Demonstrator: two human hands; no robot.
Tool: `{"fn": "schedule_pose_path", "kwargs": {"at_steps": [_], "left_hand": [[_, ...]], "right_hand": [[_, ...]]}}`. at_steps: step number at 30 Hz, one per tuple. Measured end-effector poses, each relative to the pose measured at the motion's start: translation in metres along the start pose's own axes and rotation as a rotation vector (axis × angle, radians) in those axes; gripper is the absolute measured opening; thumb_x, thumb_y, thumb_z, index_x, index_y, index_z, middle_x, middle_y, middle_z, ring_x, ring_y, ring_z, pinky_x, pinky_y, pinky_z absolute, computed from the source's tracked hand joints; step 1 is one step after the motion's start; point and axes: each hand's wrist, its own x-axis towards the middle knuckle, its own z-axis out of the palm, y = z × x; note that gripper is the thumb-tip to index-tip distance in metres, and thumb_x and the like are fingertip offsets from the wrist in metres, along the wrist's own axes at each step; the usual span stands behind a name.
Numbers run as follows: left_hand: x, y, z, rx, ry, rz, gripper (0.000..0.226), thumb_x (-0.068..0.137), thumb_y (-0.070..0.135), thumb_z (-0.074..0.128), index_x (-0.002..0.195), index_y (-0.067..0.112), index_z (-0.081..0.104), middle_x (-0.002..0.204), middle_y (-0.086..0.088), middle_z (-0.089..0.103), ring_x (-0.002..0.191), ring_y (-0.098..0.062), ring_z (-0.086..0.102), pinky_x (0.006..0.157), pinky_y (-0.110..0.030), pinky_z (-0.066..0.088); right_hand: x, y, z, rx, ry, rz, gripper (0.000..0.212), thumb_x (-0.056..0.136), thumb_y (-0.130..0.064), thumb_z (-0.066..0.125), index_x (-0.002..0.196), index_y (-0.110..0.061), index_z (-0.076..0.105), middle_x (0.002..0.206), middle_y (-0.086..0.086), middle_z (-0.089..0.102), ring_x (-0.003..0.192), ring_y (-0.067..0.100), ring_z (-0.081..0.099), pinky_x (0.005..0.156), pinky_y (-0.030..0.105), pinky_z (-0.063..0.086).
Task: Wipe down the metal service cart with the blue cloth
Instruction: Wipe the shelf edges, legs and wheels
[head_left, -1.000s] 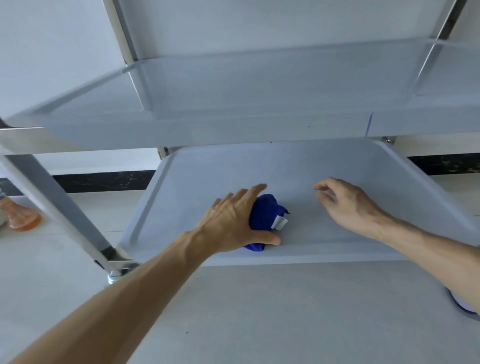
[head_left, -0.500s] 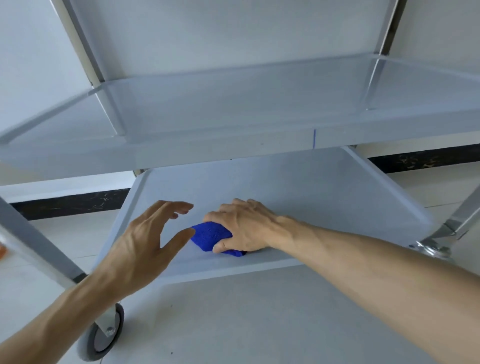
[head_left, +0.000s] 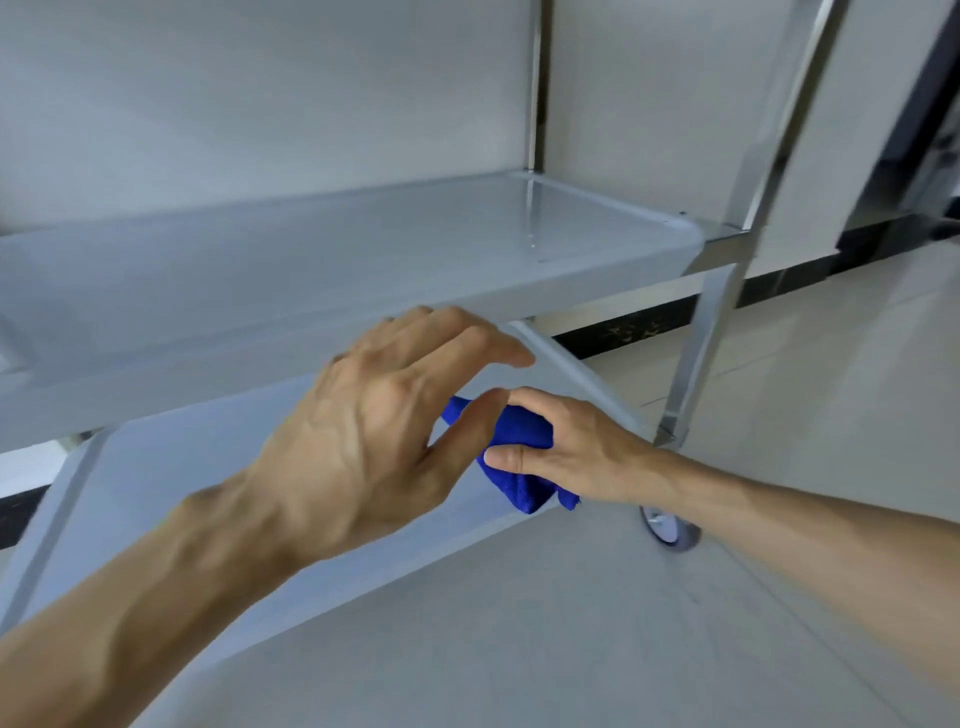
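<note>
On the left, the bottom shelf (head_left: 156, 499) of the cart (head_left: 363, 270) runs off toward the near edge. It looks bare and smooth.

Next comes the left hand (head_left: 363, 441). It is up in the air in front of the shelves. Its fingers are straight and a little apart, and it holds nothing. The thumb sits very close to the cloth, but I cannot tell if it touches.

Then the cloth (head_left: 519, 467). It is blue and bunched up, at the right end of the bottom shelf, near the front rim. A corner hangs down below the hand that has it.

The right hand (head_left: 571, 452) grips the cloth, with fingers on top and thumb curled under the side.

Farther right is a metal leg (head_left: 696, 364) and a wheel (head_left: 670, 530) on the floor (head_left: 519, 649).

What could go wrong? The cloth is in a ball, so only a small part would rub the shelf and spots could be missed. The cart has wheels, so a hard push could make it roll away. The middle shelf (head_left: 311, 291) is just above the hands, so knuckles could bump it. The loose corner could also snag on the rim.
</note>
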Motion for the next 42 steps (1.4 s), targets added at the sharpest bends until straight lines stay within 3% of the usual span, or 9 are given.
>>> {"fn": "schedule_pose_path", "kwargs": {"at_steps": [2, 11, 15, 18, 21, 25, 28, 33, 42], "left_hand": [[0.031, 0.009, 0.009, 0.056, 0.026, 0.077, 0.028, 0.095, 0.022, 0.056, 0.12, 0.015, 0.065, 0.115, 0.0, 0.065, 0.1, -0.026, 0.062, 0.085, -0.042, 0.049], [0.112, 0.028, 0.071, 0.481, -0.134, -0.045, 0.051, 0.098, 0.048, 0.038, 0.139, 0.018, 0.046, 0.137, -0.003, 0.051, 0.116, -0.031, 0.05, 0.095, -0.044, 0.038], [0.114, 0.021, 0.087, 0.501, 0.005, -0.023, 0.046, 0.095, 0.037, 0.051, 0.132, 0.009, 0.053, 0.124, -0.012, 0.058, 0.1, -0.038, 0.054, 0.084, -0.049, 0.041], [0.128, 0.019, 0.092, 0.479, 0.035, -0.068, 0.038, 0.095, 0.033, 0.051, 0.124, 0.01, 0.059, 0.117, -0.014, 0.058, 0.095, -0.039, 0.052, 0.08, -0.048, 0.038], [0.129, 0.02, 0.097, 0.462, 0.071, -0.123, 0.032, 0.097, 0.03, 0.048, 0.121, 0.013, 0.061, 0.12, -0.012, 0.059, 0.101, -0.038, 0.05, 0.084, -0.047, 0.034], [0.126, 0.015, 0.105, 0.503, 0.164, -0.071, 0.026, 0.098, 0.021, 0.047, 0.117, 0.013, 0.063, 0.11, -0.009, 0.067, 0.095, -0.036, 0.055, 0.08, -0.046, 0.036], [0.124, 0.013, 0.108, 0.551, 0.221, -0.046, 0.028, 0.098, 0.02, 0.043, 0.116, 0.015, 0.064, 0.102, -0.008, 0.069, 0.088, -0.035, 0.055, 0.075, -0.044, 0.035], [0.122, 0.011, 0.112, 0.565, 0.253, -0.031, 0.028, 0.098, 0.022, 0.045, 0.118, 0.016, 0.064, 0.102, -0.007, 0.068, 0.087, -0.034, 0.054, 0.075, -0.042, 0.032], [0.122, 0.012, 0.112, 0.561, 0.268, -0.029, 0.029, 0.098, 0.022, 0.047, 0.121, 0.017, 0.064, 0.104, -0.006, 0.068, 0.087, -0.034, 0.055, 0.076, -0.042, 0.035]], "right_hand": [[-0.023, 0.011, -0.02, 0.093, 0.104, 0.051, 0.038, 0.083, -0.062, 0.067, 0.117, -0.055, 0.053, 0.101, -0.021, 0.068, 0.081, 0.006, 0.068, 0.064, 0.034, 0.06], [-0.097, 0.046, -0.094, 0.418, 0.745, 0.205, 0.026, 0.091, -0.058, 0.059, 0.115, -0.049, 0.057, 0.1, -0.011, 0.071, 0.089, 0.017, 0.072, 0.058, 0.035, 0.057], [-0.087, 0.054, -0.13, 0.425, 0.972, 0.214, 0.028, 0.091, -0.062, 0.056, 0.115, -0.049, 0.054, 0.098, -0.012, 0.065, 0.068, -0.001, 0.065, 0.042, 0.03, 0.05], [-0.058, 0.049, -0.148, 0.358, 0.962, 0.135, 0.04, 0.09, -0.056, 0.06, 0.128, -0.049, 0.046, 0.115, -0.015, 0.064, 0.098, 0.01, 0.067, 0.06, 0.036, 0.059], [-0.026, 0.044, -0.142, 0.329, 0.906, 0.072, 0.063, 0.091, -0.044, 0.067, 0.144, -0.043, 0.033, 0.129, -0.018, 0.056, 0.104, -0.004, 0.061, 0.061, 0.019, 0.057], [-0.014, 0.057, -0.139, 0.229, 0.934, 0.012, 0.074, 0.091, -0.039, 0.069, 0.151, -0.032, 0.026, 0.134, -0.012, 0.054, 0.119, 0.011, 0.056, 0.094, 0.04, 0.055], [-0.01, 0.072, -0.139, 0.187, 0.949, 0.008, 0.076, 0.089, -0.041, 0.072, 0.149, -0.034, 0.027, 0.132, -0.012, 0.055, 0.117, 0.015, 0.057, 0.088, 0.048, 0.057], [0.002, 0.1, -0.1, 0.231, 1.081, 0.123, 0.073, 0.079, -0.049, 0.077, 0.137, -0.046, 0.033, 0.125, -0.016, 0.059, 0.109, 0.008, 0.06, 0.088, 0.041, 0.057], [-0.016, 0.146, -0.06, 0.291, 0.885, 0.422, 0.046, 0.076, -0.04, 0.081, 0.109, -0.033, 0.049, 0.094, -0.013, 0.066, 0.084, 0.013, 0.067, 0.08, 0.046, 0.059]]}}
